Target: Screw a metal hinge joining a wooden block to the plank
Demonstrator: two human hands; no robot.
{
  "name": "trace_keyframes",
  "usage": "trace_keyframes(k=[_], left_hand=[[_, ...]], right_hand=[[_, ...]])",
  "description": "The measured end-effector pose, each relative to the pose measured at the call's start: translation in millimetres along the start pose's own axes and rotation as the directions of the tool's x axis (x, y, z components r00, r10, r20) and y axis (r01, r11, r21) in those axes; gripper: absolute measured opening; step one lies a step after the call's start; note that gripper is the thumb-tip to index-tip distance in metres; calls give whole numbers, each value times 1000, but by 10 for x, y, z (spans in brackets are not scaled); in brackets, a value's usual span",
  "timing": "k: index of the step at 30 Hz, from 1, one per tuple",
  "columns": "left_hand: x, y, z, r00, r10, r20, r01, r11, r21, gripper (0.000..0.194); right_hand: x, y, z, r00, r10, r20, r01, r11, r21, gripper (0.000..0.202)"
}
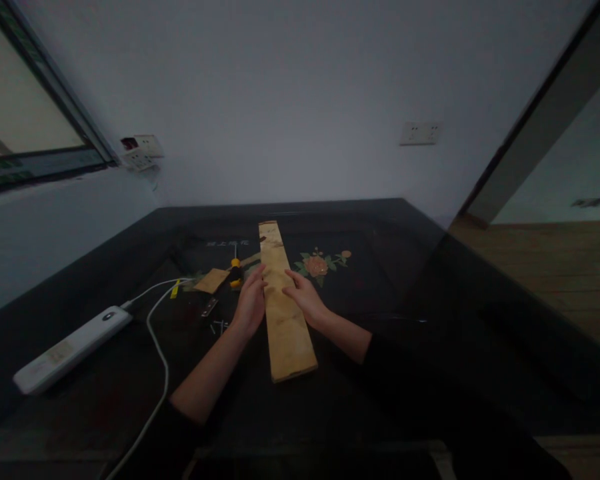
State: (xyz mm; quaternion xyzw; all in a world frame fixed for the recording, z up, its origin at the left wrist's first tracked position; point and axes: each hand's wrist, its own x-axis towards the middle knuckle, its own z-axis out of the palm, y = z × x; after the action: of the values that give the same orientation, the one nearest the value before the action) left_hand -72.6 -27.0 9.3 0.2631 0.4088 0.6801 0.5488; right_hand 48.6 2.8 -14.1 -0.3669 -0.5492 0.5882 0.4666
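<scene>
A long wooden board [283, 313] points away from me over the dark table, in the middle of the head view. My left hand [251, 301] grips its left edge and my right hand [305, 297] its right edge, thumbs on top. The fingers beneath the board are hidden. Just left of my left hand lie a yellow and black screwdriver [236, 272], a small wooden piece [211, 281], a metal hinge-like plate [209, 307] and several screws [220, 327].
A white power strip [75, 347] lies at the left, its white cable [166, 363] running toward me across the black table [380, 400]. A flower picture [316, 266] decorates the tabletop right of the board. The wall [290, 100] with a socket [420, 133] stands behind.
</scene>
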Motion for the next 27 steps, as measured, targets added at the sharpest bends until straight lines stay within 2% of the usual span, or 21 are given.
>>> trace_keyframes(k=[2,7,14,18,27], left_hand=[[-80,-48,104,1000,-21,16,21,1000,-16,44],[-265,-283,397,997,-59,40,61,997,-51,39],[-401,-638,729,988,-144,62,149,986,-73,44],[-441,-733,796,985,-157,74,161,985,-63,46],[-445,-777,781,979,-160,123,163,987,-11,51]], right_hand=[[-108,-60,-121,999,37,0,-37,999,22,37],[-387,-184,-462,993,111,-33,-108,991,81,57],[-674,-217,-880,983,144,-111,-132,985,108,59],[-756,-191,-993,979,138,-149,-127,989,78,55],[-853,-162,-1068,974,142,-176,-148,989,-21,52]])
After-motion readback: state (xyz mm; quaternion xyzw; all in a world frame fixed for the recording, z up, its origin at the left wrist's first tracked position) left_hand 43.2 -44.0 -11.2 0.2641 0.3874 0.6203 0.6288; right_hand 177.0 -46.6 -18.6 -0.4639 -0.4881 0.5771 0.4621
